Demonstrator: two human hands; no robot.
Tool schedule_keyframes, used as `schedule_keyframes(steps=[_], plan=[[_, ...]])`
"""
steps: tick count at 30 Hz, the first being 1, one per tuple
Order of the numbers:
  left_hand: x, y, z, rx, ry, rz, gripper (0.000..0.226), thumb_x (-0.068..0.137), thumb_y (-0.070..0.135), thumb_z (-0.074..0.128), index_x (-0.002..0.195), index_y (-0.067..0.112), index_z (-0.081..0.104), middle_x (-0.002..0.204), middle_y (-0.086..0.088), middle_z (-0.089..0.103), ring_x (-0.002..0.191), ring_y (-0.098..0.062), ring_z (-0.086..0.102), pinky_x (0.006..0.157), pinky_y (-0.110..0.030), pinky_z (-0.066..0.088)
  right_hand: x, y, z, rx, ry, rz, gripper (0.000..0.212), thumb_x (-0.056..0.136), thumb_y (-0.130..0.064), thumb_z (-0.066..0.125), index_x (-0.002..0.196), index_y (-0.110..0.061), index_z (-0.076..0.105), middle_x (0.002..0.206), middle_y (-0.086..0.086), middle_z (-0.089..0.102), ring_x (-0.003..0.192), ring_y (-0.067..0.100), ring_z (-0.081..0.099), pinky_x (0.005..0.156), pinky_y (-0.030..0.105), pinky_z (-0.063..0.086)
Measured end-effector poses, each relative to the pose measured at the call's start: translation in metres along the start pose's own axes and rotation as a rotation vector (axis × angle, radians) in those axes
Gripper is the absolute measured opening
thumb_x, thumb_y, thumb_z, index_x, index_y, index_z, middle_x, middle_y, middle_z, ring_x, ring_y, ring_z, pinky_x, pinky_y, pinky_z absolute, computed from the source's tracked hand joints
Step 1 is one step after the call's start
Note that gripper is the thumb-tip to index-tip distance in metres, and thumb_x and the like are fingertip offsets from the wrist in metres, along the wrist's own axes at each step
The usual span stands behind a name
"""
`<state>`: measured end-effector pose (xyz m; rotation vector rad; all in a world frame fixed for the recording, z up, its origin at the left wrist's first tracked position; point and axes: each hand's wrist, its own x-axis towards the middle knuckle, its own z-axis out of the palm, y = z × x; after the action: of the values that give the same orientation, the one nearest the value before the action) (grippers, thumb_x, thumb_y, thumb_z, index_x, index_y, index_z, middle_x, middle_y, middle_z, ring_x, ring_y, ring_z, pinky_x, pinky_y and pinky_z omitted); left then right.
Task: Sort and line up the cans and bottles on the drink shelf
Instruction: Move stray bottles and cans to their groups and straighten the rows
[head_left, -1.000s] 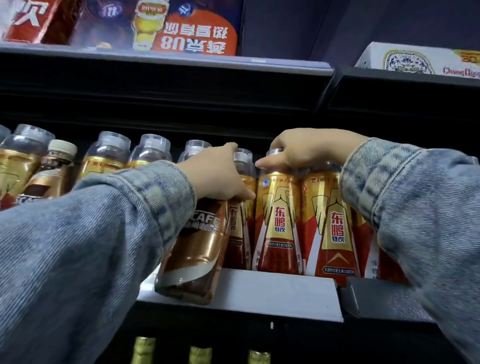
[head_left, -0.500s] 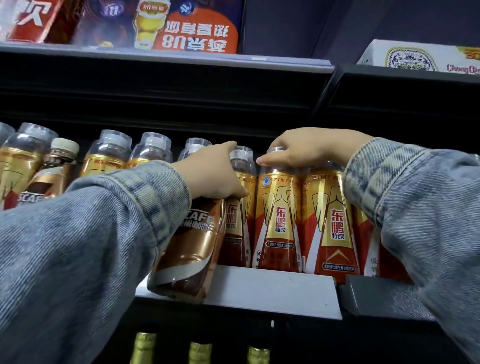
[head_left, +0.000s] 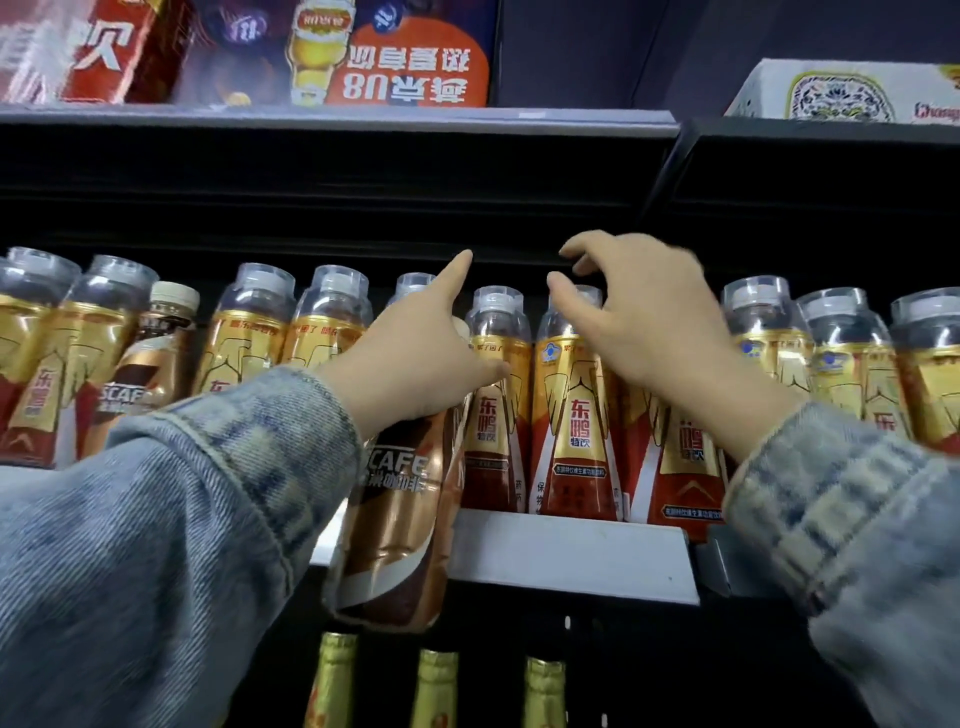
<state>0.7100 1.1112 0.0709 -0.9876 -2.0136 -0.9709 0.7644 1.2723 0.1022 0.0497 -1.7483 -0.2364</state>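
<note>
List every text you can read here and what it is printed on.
"东鹏特饮": red-and-gold bottle.
"CAFE": coffee bottle in the left hand.
"SCAFE": second coffee bottle, far left.
"U8": orange carton.
Unreadable: small print on the bottle labels; red script on the white carton, cut off.

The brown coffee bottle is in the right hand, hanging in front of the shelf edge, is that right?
No: the head view shows the left hand gripping the brown coffee bottle, hanging in front of the shelf edge; the right hand holds nothing.
</note>
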Motion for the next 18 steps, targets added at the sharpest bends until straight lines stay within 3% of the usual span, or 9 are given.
schedule_keyframes(steps=[2, 4, 7, 9, 11, 12, 14, 18], plan=[[-0.004, 0.001, -0.003, -0.064, 0.055, 0.035, 0.095, 0.083, 0.031, 0.069, 0.151, 0.03, 0.003, 0.065, 0.022, 0.028, 0.055, 0.01, 0.029, 0.044, 0.009, 0.03, -0.025, -0.026, -0.005, 0.42, -0.024, 0.089, 0.028, 0.091, -0.044, 0.047, 0.11, -0.027, 0.061, 0.095, -0.016, 0.063, 0.086, -0.002, 0.057, 0.072, 0.01, 0.041], [-0.009, 0.004, -0.006, -0.144, 0.104, 0.043, 0.089, 0.084, 0.024, 0.068, 0.151, 0.029, 0.009, 0.065, 0.023, 0.03, 0.054, 0.007, 0.038, 0.045, 0.007, 0.033, -0.051, -0.051, -0.014, 0.765, -0.175, 0.224, 0.024, 0.086, -0.048, 0.051, 0.107, -0.037, 0.055, 0.097, -0.02, 0.06, 0.091, -0.003, 0.058, 0.072, 0.01, 0.045], [-0.02, 0.011, -0.011, -0.232, 0.177, 0.037, 0.08, 0.088, 0.02, 0.062, 0.15, 0.031, 0.014, 0.066, 0.022, 0.034, 0.05, -0.002, 0.048, 0.039, 0.001, 0.036, -0.091, -0.078, -0.021, 0.964, -0.476, 0.449, 0.073, 0.072, -0.061, 0.061, 0.137, -0.047, 0.029, 0.121, -0.024, 0.046, 0.116, 0.004, 0.05, 0.085, 0.023, 0.046], [-0.028, 0.018, -0.01, -0.288, 0.2, 0.043, 0.078, 0.088, 0.022, 0.06, 0.15, 0.034, 0.014, 0.087, 0.02, 0.052, 0.053, -0.004, 0.051, 0.038, -0.004, 0.038, -0.114, -0.094, -0.025, 1.011, -0.572, 0.546, 0.09, 0.065, -0.059, 0.072, 0.138, -0.051, 0.021, 0.12, -0.028, 0.049, 0.114, 0.0, 0.052, 0.094, 0.026, 0.045], [-0.035, 0.027, -0.008, -0.325, 0.207, 0.072, 0.078, 0.087, 0.026, 0.061, 0.149, 0.036, 0.014, 0.129, 0.007, 0.048, 0.067, -0.005, 0.053, 0.046, -0.008, 0.038, -0.132, -0.107, -0.033, 1.042, -0.543, 0.643, 0.073, 0.064, -0.049, 0.079, 0.126, -0.04, 0.042, 0.103, -0.024, 0.063, 0.093, -0.009, 0.061, 0.086, 0.016, 0.047], [-0.038, 0.032, -0.006, -0.344, 0.203, 0.091, 0.078, 0.087, 0.027, 0.062, 0.149, 0.036, 0.015, 0.137, 0.004, 0.043, 0.072, -0.005, 0.052, 0.052, -0.01, 0.036, -0.139, -0.109, -0.037, 1.032, -0.493, 0.684, 0.059, 0.064, -0.044, 0.08, 0.115, -0.039, 0.051, 0.095, -0.021, 0.068, 0.085, -0.01, 0.063, 0.076, 0.011, 0.048], [-0.047, 0.047, -0.002, -0.39, 0.18, 0.135, 0.078, 0.086, 0.031, 0.063, 0.149, 0.035, 0.016, 0.134, 0.005, 0.042, 0.079, -0.003, 0.049, 0.057, -0.009, 0.033, -0.152, -0.11, -0.052, 0.981, -0.398, 0.733, 0.039, 0.064, -0.038, 0.081, 0.098, -0.034, 0.063, 0.088, -0.016, 0.073, 0.078, -0.006, 0.066, 0.067, 0.011, 0.049], [-0.068, 0.081, 0.008, -0.564, 0.0, 0.215, 0.085, 0.084, 0.047, 0.061, 0.15, 0.035, 0.009, 0.11, 0.014, 0.051, 0.079, 0.004, 0.052, 0.056, -0.001, 0.038, -0.174, -0.098, -0.095, 0.95, -0.242, 0.792, 0.026, 0.069, -0.022, 0.081, 0.092, -0.022, 0.07, 0.084, -0.005, 0.076, 0.075, 0.005, 0.07, 0.065, 0.015, 0.052]])
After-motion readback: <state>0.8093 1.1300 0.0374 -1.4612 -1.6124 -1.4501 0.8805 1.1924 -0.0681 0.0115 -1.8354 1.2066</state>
